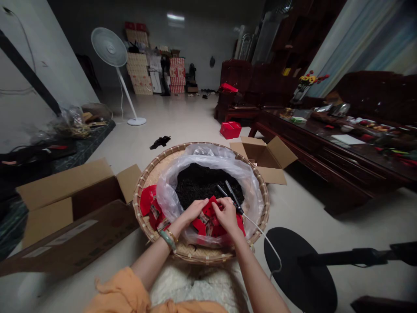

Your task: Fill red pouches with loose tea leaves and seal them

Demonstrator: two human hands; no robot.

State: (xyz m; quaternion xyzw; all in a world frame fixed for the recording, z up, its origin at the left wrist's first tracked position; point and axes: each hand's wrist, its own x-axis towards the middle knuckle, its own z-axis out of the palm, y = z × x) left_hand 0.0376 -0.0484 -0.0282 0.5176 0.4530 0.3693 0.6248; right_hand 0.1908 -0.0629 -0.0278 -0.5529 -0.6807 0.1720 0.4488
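Observation:
Both my left hand [194,210] and my right hand [228,215] pinch a small red packet [208,208] above a round woven bamboo tray [140,213]. Dark loose tea-like leaves [202,184] fill a translucent plastic bag [172,191] lying open in the tray. More red packets [202,226] with small labels lie in a heap under my hands, and others [148,200] rest by the tray's left rim. Just beyond my right hand sits a black handheld sealing tool [230,195] with a white cord [263,237]. Whether that hand grips it, I cannot tell.
An open cardboard box [65,204] stands left of the tray, another [267,158] behind it. A black round stand base [299,269] sits on the floor to the right. A dark wooden table [319,143] with scattered items runs along the right; a red box [230,129] lies beyond the tray.

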